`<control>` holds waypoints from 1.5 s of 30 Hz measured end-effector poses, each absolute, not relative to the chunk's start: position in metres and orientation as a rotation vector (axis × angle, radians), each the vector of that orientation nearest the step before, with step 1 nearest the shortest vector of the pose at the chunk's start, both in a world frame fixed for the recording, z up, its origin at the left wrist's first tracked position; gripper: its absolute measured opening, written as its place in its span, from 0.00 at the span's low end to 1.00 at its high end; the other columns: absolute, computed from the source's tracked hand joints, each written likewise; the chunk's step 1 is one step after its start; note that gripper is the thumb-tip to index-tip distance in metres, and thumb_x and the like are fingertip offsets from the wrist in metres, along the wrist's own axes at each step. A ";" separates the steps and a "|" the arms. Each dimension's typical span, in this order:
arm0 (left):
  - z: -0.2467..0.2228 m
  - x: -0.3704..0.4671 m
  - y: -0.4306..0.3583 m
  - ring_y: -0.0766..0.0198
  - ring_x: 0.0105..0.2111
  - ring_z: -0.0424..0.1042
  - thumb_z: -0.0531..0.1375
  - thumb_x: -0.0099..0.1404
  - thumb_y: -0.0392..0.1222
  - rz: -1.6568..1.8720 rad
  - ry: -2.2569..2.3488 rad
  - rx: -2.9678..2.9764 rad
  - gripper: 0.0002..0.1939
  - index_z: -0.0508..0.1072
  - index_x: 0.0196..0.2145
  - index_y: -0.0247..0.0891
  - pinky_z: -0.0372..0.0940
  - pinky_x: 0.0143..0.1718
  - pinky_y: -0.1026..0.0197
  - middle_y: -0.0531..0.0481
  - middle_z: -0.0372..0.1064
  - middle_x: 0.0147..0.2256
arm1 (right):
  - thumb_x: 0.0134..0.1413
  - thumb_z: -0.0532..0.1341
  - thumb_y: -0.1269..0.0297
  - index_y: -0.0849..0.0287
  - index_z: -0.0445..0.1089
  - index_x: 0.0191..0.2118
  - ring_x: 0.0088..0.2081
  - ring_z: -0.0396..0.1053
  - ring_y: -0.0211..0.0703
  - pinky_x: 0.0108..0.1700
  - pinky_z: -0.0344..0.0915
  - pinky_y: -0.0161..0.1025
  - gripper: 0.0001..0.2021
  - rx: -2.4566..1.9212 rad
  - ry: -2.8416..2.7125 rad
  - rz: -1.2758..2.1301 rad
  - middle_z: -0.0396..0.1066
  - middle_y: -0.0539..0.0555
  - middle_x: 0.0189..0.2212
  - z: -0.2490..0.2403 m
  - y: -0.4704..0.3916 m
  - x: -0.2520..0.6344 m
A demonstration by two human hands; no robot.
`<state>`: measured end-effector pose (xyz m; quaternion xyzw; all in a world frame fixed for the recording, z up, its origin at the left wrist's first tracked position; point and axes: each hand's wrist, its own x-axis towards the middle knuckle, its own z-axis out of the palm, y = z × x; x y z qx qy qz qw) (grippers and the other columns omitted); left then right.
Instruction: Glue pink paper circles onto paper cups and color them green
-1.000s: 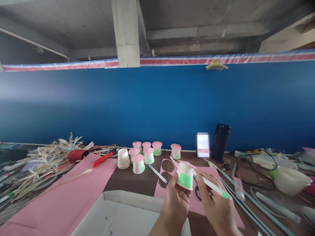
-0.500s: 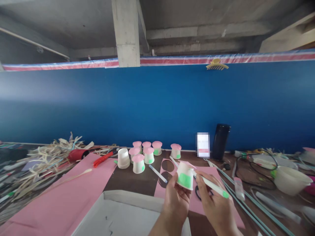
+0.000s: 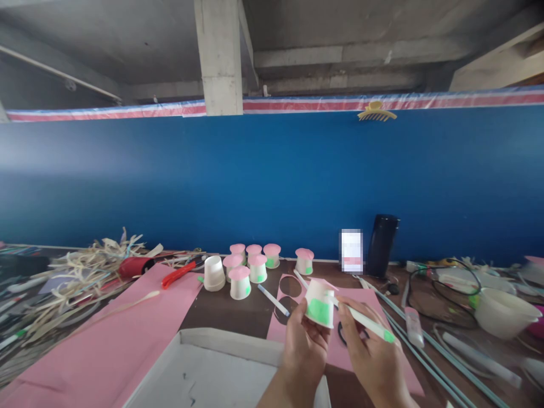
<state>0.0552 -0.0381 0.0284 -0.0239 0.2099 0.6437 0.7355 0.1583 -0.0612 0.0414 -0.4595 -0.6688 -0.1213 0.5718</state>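
My left hand (image 3: 306, 343) is closed around a small white paper cup (image 3: 319, 292), held upside down, with a bright green patch (image 3: 319, 310) on its side. In my right hand (image 3: 376, 357) is a white marker (image 3: 366, 321) with a green end; its tip meets the cup's right side. Pink paper (image 3: 346, 360) with round cut-outs lies below both hands. Beyond them stand several upturned white cups topped with pink paper discs (image 3: 240, 283), some with green marks. A plain upturned cup stack (image 3: 213, 274) is at their left.
A shallow white box (image 3: 229, 377) sits in front. To the left are a pink sheet (image 3: 110, 340), a red strip (image 3: 178, 275) and a heap of pale strips (image 3: 102, 263). Another marker (image 3: 273, 300) lies mid-table. On the right are a black cylinder (image 3: 382, 245), cables and a white bowl (image 3: 504, 313).
Green colouring on the cup reaches slightly further toward its right side. Both hands keep nearly the same place, and the view has shifted very little.
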 end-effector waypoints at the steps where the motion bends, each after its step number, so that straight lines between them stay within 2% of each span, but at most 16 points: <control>1: 0.029 0.055 -0.038 0.62 0.32 0.75 0.62 0.58 0.37 1.416 0.460 -0.048 0.10 0.71 0.38 0.31 0.69 0.31 0.63 0.43 0.74 0.35 | 0.59 0.56 0.62 0.58 0.71 0.41 0.36 0.74 0.42 0.36 0.70 0.35 0.10 -1.079 -1.569 -0.284 0.75 0.56 0.36 0.041 -0.061 0.158; 7: 0.029 0.055 -0.039 0.63 0.31 0.74 0.63 0.57 0.36 1.410 0.456 -0.043 0.10 0.71 0.38 0.31 0.69 0.29 0.65 0.44 0.74 0.34 | 0.58 0.56 0.63 0.59 0.71 0.41 0.37 0.73 0.42 0.38 0.70 0.34 0.09 -1.069 -1.584 -0.270 0.75 0.55 0.36 0.039 -0.061 0.159; 15: 0.030 0.055 -0.038 0.62 0.28 0.74 0.62 0.58 0.37 1.424 0.470 -0.071 0.08 0.71 0.37 0.33 0.68 0.26 0.63 0.45 0.74 0.30 | 0.56 0.57 0.67 0.58 0.70 0.42 0.37 0.72 0.45 0.41 0.69 0.40 0.08 -0.979 -1.488 -0.320 0.74 0.55 0.35 0.043 -0.063 0.160; 29: 0.028 0.056 -0.038 0.61 0.32 0.75 0.62 0.58 0.37 1.404 0.447 -0.054 0.10 0.72 0.38 0.32 0.70 0.30 0.63 0.42 0.75 0.36 | 0.57 0.57 0.66 0.58 0.70 0.43 0.38 0.72 0.43 0.40 0.69 0.37 0.09 -1.025 -1.523 -0.269 0.74 0.54 0.36 0.037 -0.060 0.160; 45: 0.031 0.055 -0.040 0.61 0.32 0.75 0.63 0.57 0.36 1.408 0.447 -0.051 0.11 0.71 0.39 0.32 0.69 0.30 0.63 0.43 0.75 0.36 | 0.58 0.57 0.65 0.59 0.70 0.43 0.39 0.72 0.40 0.42 0.67 0.34 0.09 -1.044 -1.569 -0.274 0.73 0.54 0.37 0.037 -0.059 0.160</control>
